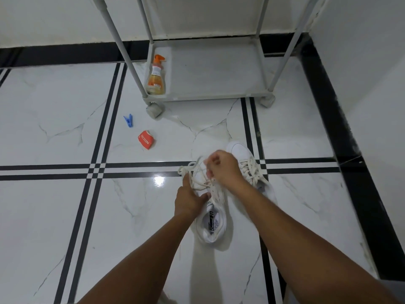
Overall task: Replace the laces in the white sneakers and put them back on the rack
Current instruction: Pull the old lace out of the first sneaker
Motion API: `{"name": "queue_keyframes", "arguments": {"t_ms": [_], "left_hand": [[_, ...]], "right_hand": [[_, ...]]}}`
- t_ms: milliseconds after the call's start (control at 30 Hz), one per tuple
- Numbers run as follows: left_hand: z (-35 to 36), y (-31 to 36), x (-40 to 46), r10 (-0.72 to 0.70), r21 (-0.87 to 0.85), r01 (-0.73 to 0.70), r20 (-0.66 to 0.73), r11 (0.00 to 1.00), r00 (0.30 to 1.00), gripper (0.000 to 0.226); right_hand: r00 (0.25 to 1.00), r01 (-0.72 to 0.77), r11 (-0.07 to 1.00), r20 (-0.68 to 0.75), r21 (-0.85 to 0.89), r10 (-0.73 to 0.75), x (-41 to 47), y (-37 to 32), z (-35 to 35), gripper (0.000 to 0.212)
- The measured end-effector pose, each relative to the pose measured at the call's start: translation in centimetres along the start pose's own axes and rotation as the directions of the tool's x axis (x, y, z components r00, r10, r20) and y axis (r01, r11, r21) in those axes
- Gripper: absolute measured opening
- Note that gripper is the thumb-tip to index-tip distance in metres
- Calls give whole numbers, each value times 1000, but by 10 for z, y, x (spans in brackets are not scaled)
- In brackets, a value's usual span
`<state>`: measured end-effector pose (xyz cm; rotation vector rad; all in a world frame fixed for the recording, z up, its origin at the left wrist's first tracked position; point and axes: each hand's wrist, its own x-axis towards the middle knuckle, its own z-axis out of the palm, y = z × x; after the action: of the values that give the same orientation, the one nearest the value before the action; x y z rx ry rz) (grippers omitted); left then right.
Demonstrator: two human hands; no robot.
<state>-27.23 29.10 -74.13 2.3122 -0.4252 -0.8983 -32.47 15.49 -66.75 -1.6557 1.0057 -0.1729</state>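
Two white sneakers stand on the tiled floor. The near sneaker [211, 224] shows its printed insole and has a cream lace [192, 172] partly threaded, with loops lying loose over its front. My left hand [188, 199] holds the shoe's upper at the eyelets, forefinger stretched toward the loose lace. My right hand [221, 165] pinches the lace above the shoe. The far sneaker [241, 153], fully laced, sits just behind my right hand, partly hidden by my wrist. The grey rack [210, 93] stands beyond them.
An orange spray bottle [156, 75] stands on the rack's bottom shelf at its left end. A blue clothes peg [128, 120] and a red crushed packet [146, 139] lie on the floor to the left. A white wall with black skirting runs along the right.
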Motion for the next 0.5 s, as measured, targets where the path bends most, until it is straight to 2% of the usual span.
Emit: {"name": "queue_keyframes", "arguments": {"t_ms": [33,67,100,133,167,233,267,367,433,500], "left_hand": [[0,-1,1,-2,-5,2,-6,1000,1000,103],[0,-2,1,-6,-8,6,-8,1000,1000,104],[0,-2,2,-5,-7,5,-6,1000,1000,105],[0,-1,2,-4,0,4,-2,1000,1000,105],[0,0,2,0,4,0,1,1000,1000,106],[0,0,2,8,-2,-8,-3,1000,1000,105],[1,-1,2,13,-9,-13,-4,1000,1000,105],[1,-3,1,23,-4,-23,-12,1000,1000,106],[2,-2,1,28,4,-28,-16,1000,999,105],[1,-2,1,33,4,-33,-13,999,999,105]], "right_hand": [[999,-16,974,-40,224,25,1,-12,-5,9],[996,-16,936,-80,351,47,3,-18,-8,12],[992,-27,936,-102,351,67,4,-16,-9,19],[990,-70,968,-101,239,96,4,-11,-9,27],[987,-139,989,-71,58,143,2,-1,-7,35],[975,-213,933,4,-289,223,-5,24,2,48],[976,-194,902,20,-386,218,-8,35,8,47],[995,-101,889,-38,-447,94,-13,48,18,21],[999,-42,889,-23,-456,35,-10,43,18,19],[999,-1,960,-36,-281,-10,-5,21,11,16]]}}
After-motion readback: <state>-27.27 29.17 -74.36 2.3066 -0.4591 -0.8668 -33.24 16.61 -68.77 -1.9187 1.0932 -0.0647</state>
